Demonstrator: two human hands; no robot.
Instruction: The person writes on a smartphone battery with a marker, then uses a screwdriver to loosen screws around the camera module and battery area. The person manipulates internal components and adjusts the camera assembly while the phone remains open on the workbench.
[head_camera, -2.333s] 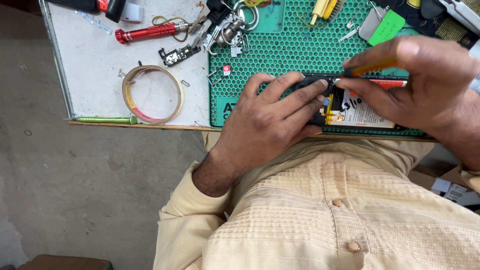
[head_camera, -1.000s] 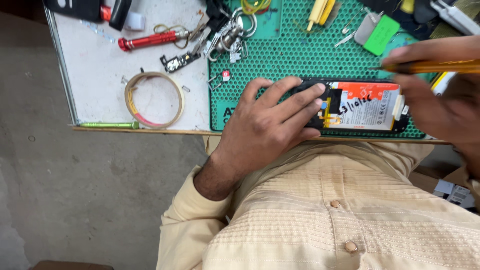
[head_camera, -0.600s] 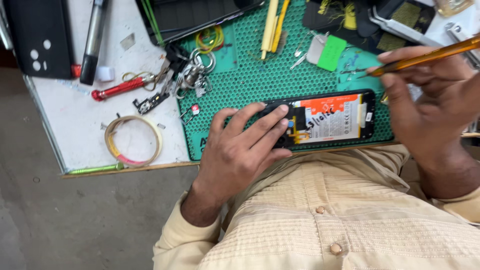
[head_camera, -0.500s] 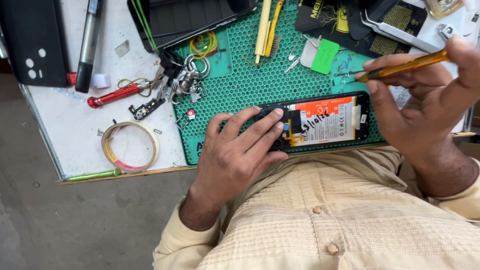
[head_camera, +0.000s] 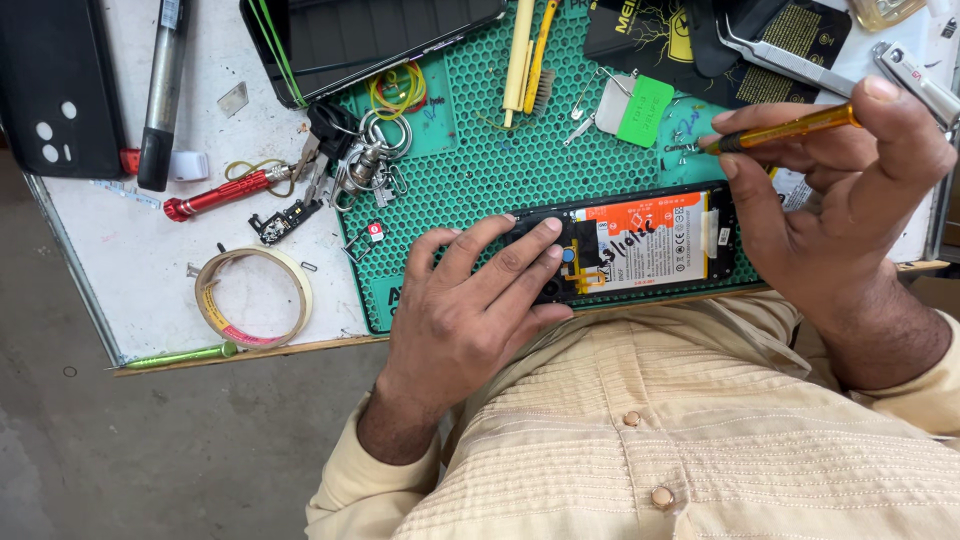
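Note:
An opened phone (head_camera: 650, 245) with an orange and white battery showing lies on the green honeycomb mat (head_camera: 470, 160) at the table's near edge. My left hand (head_camera: 470, 300) lies flat on its left end, with the fingers spread over the black frame. My right hand (head_camera: 830, 200) is above the phone's right end and grips a thin orange screwdriver (head_camera: 790, 125). The tip of the tool points left at small loose parts on the mat, above the phone.
A tape roll (head_camera: 252, 298), a green pen (head_camera: 180, 355), a red-handled tool (head_camera: 215, 195), a key bunch (head_camera: 355, 160), and a black phone case (head_camera: 55, 85) sit on the white table. A dark tablet (head_camera: 370, 35), yellow tools (head_camera: 525, 50), a green card (head_camera: 643, 110) and tweezers (head_camera: 790, 60) lie at the far side.
The view has shifted so more of the table's far side shows. My right hand has lifted the screwdriver off the phone and moved it up and to the right. My left hand stays on the phone.

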